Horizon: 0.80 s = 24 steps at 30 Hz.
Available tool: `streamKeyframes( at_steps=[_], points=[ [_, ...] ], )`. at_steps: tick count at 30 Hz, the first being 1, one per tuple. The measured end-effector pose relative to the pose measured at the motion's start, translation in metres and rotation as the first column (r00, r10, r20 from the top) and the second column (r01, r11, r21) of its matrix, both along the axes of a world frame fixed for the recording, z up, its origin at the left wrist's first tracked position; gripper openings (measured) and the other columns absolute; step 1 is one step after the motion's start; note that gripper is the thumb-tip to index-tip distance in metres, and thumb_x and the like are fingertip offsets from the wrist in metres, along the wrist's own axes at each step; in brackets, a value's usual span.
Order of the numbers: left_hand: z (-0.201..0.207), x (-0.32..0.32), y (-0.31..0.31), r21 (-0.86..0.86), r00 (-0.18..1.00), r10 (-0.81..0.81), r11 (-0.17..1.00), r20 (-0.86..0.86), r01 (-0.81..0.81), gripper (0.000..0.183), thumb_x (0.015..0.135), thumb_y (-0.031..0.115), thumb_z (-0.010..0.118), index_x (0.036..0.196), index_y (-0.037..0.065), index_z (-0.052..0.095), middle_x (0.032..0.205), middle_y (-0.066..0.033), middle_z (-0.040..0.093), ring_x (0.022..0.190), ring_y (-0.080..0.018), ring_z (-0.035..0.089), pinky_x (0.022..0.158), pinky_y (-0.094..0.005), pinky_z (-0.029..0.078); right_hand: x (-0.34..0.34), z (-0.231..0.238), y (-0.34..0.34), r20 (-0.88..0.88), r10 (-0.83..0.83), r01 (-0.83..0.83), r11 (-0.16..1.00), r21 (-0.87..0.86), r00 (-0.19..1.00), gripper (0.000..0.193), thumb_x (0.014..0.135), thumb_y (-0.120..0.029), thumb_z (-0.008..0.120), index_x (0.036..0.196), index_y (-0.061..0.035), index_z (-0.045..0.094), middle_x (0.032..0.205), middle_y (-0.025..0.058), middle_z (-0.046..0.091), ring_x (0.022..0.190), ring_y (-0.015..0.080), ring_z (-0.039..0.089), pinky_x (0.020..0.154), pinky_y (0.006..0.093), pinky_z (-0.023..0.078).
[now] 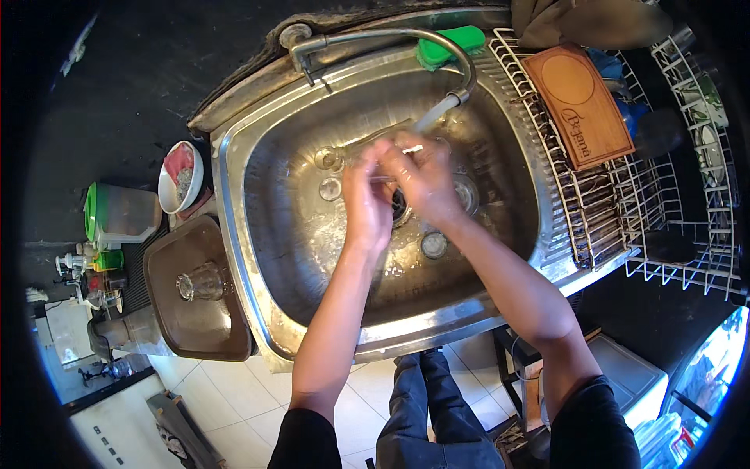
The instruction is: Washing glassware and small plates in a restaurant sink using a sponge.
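My left hand (366,205) and my right hand (427,186) are together over a metal sink (301,266), their fingers curled toward each other and smeared by motion. Something clear and thin shows faintly between them, but I cannot make out what it is. Water (437,113) runs from the curved tap (391,34) down beside my right fingers. On the sink bottom around my hands stand several clear glasses, among them one glass (330,188) left of my left hand and another glass (434,245) below my right wrist. The dark drain (400,207) is partly hidden behind my hands.
A brown tray (176,320) with a glass (205,282) on it lies left of the sink. Behind it are a white bowl (164,191) and a green-lidded container (125,211). A green object (451,47) sits by the tap. Right stands a wire rack (582,211) with a wooden board (582,109).
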State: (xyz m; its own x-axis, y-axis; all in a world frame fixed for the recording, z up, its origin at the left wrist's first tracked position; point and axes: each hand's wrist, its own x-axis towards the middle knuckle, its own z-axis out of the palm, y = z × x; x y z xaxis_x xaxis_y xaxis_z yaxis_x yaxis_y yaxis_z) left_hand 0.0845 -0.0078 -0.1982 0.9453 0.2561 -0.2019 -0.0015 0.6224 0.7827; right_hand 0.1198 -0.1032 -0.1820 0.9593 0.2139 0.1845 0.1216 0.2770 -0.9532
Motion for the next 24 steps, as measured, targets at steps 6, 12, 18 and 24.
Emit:
streamKeyframes(
  at_steps=[6,12,18,24],
  points=[
    [0.011,-0.011,0.002,-0.506,0.979,-0.202,0.845,-0.004,0.172,0.062,0.088,0.061,0.045,0.102,0.002,0.060,0.104,-0.0126,0.062,0.099,-0.0238,0.058,0.091,-0.0370,0.046,-0.020,0.003,0.005,0.315,0.087,0.117,0.808,-0.577,0.945,0.013,0.075,-0.009,0.067,0.087,-0.0049,0.065,0.068,0.0095,0.059,0.060,0.0159,0.058,0.058,0.0275,0.045],
    [0.016,-0.008,0.014,-0.513,0.987,-0.143,0.854,-0.073,0.085,0.055,0.090,0.055,0.043,0.093,0.003,0.061,0.092,-0.0105,0.064,0.086,-0.0231,0.061,0.085,-0.0381,0.048,-0.022,0.006,0.010,0.349,0.068,0.106,0.884,-0.456,0.935,0.013,0.077,-0.015,0.067,0.084,-0.0047,0.065,0.067,0.0112,0.061,0.061,0.0275,0.060,0.058,0.0350,0.046],
    [0.008,-0.020,-0.013,-0.066,0.955,0.146,0.984,-0.257,-0.168,0.048,0.090,0.056,0.041,0.096,0.011,0.058,0.088,-0.0016,0.059,0.086,-0.0136,0.056,0.077,-0.0304,0.045,-0.014,0.005,0.006,0.263,0.018,0.097,0.903,-0.418,0.965,0.023,0.084,-0.011,0.062,0.065,-0.0018,0.051,0.052,0.0000,0.046,0.050,0.0027,0.043,0.044,0.0252,0.034],
    [0.010,-0.024,-0.015,0.023,0.945,0.086,0.996,-0.316,-0.083,0.051,0.089,0.063,0.036,0.105,0.019,0.055,0.090,0.0044,0.057,0.079,-0.0072,0.054,0.062,-0.0229,0.040,-0.011,0.000,0.006,0.211,-0.037,0.118,0.915,-0.387,0.977,0.030,0.084,-0.013,0.062,0.061,-0.0018,0.047,0.048,-0.0005,0.041,0.046,0.0045,0.038,0.043,0.0277,0.030]
  ],
)
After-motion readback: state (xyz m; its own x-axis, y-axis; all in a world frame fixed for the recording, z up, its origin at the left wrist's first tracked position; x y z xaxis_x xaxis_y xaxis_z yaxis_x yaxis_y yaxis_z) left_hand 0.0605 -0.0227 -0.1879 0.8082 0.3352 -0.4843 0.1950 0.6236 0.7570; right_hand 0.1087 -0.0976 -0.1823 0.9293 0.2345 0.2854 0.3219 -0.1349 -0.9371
